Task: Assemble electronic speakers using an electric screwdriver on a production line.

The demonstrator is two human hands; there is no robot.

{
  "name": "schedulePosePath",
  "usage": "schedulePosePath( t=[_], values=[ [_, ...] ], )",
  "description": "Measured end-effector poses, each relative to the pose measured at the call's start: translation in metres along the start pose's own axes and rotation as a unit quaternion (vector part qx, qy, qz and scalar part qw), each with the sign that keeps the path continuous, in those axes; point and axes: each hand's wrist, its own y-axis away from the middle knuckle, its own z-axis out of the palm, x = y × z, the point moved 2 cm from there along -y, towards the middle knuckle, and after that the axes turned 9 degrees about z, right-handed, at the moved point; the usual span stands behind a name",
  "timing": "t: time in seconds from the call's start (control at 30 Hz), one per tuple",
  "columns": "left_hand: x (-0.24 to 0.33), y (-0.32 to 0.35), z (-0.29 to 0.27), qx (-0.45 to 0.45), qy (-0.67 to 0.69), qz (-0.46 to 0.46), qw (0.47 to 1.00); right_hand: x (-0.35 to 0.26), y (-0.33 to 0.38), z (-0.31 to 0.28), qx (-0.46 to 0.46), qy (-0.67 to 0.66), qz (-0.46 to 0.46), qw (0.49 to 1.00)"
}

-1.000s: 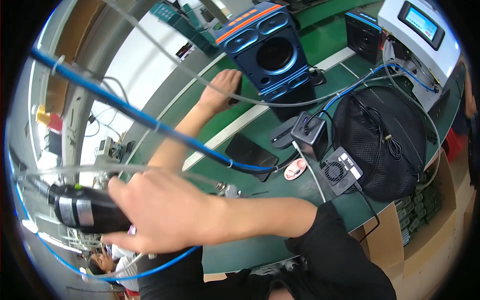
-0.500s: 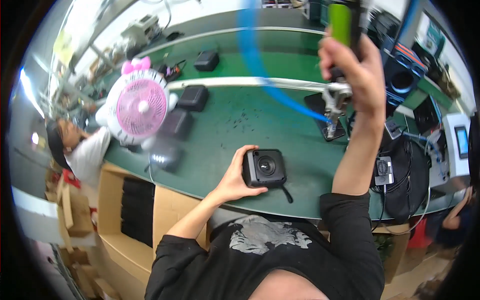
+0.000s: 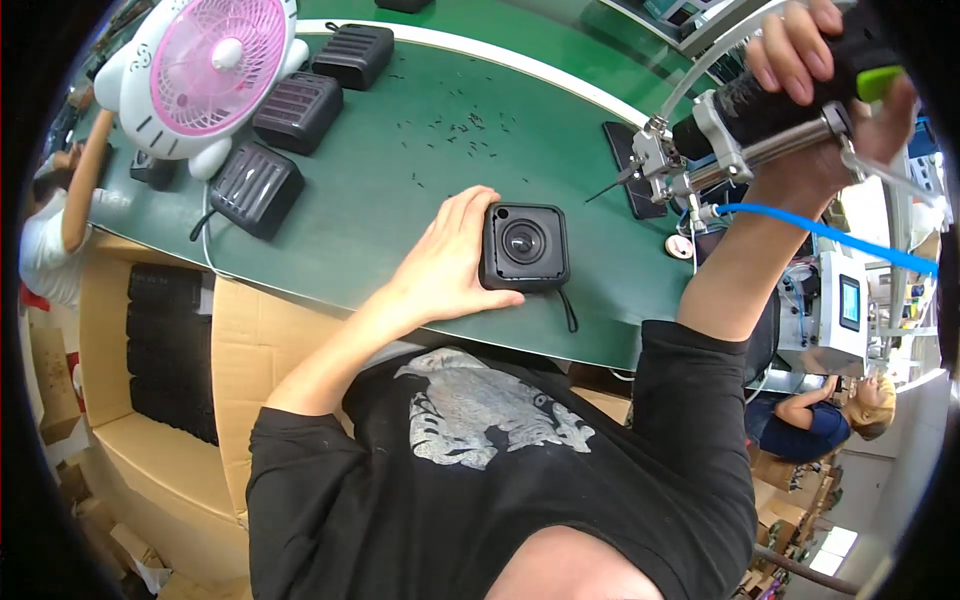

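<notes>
On the green bench, a small black square speaker (image 3: 540, 265) lies with its round cone facing up and a strap at its lower right corner. My left hand (image 3: 447, 257) wraps round its left side, thumb along the near edge. Up at the right, my right hand (image 3: 793, 52) grips a black screwdriver (image 3: 738, 110) fitted with a metal bracket and tubes. Its thin bit points left, above the bench and apart from the speaker. A blue air hose (image 3: 830, 228) runs from the bracket to the right.
Small dark screws (image 3: 470, 130) are scattered beyond the speaker. Several black speakers (image 3: 257, 188) stand at left beside a pink-and-white fan (image 3: 215, 65). A phone (image 3: 633, 165) lies under the screwdriver. An open carton (image 3: 260, 345) holds black units. Other people (image 3: 815, 412) are at both sides.
My view has shifted, and the screwdriver has tilted from upright to a slant with its bit pointing left. My left hand still holds the speaker.
</notes>
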Motion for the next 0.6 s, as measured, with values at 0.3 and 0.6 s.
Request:
schedulePosePath(
  t=[0.3,0.6],
  values=[
    [0.025,-0.04,0.018,-0.084,-0.157,0.076,0.981,0.004,-0.016,-0.044,-0.318,-0.125,0.105,0.934],
    [0.024,-0.041,0.024,-0.117,-0.249,0.051,0.96,0.051,-0.006,-0.03,-0.435,-0.195,0.094,0.874]
  ],
)
